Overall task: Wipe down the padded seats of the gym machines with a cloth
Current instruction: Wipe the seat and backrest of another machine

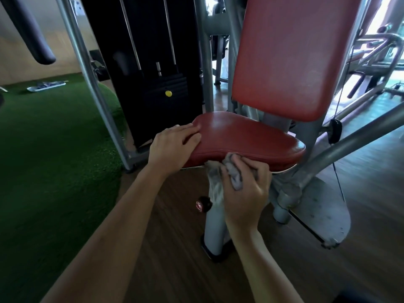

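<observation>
Right hand bunched around grey cloth, fingers curled tight on it, cloth pressed to front edge of red padded seat, loose tail hanging below. Left hand flat and spread, holding nothing, fingers resting over left end of seat, apparently bracing it. Seat top glossy with a sheen across the middle; cannot tell whether damp from wiping or just light on vinyl. Cloth low on the front rim, so likely working the edge of this seat, top possibly done. Red backrest upright behind seat, dull, faint scuffs toward right side; no sign of wiping, probably still to do if counted as padding. More grey machine frames far right, pads not visible, condition unknown. Judged: mid-task, first seat under way, others left
</observation>
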